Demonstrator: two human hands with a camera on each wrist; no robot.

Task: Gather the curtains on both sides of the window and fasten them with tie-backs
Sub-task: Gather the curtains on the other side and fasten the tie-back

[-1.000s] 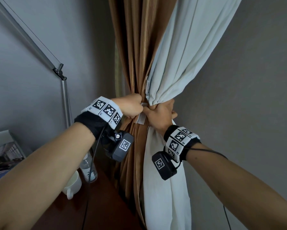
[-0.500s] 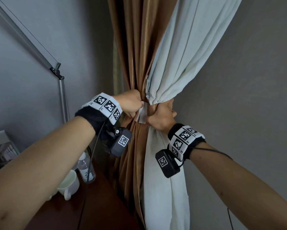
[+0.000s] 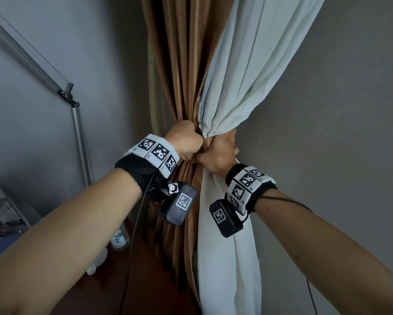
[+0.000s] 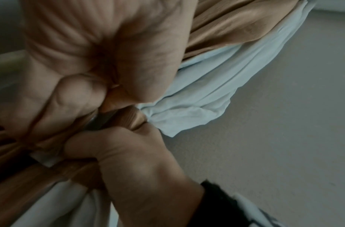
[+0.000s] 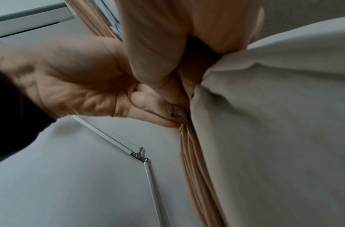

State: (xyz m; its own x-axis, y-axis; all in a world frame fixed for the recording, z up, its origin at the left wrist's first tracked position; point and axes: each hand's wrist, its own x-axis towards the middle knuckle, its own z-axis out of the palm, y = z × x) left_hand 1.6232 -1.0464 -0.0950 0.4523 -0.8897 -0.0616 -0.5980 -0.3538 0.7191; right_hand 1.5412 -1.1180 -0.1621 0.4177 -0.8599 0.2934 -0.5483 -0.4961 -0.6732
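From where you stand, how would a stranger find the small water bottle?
Start at the gathered brown curtain and follow it down to the dark wooden tabletop. The bottle stands there, partly hidden behind the left forearm; it is clear with a printed label, unlike the white cup beside it.

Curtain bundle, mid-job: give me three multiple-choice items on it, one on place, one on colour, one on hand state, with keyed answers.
1. Where do the two hands meet?
A. at the bundle's pinched waist
B. on the lamp arm
C. on the bottle

2. What colours are the two gathered curtains?
A. red and black
B. brown and pale white
C. green and yellow

3. How are the hands?
A. both flat and open
B. only the left closed
C. both clenched on the bundle

Answers:
1 A: left hand and right hand touch where the bundle narrows.
2 B: brown curtain hangs beside the white curtain.
3 C: both fists curl round the fabric.
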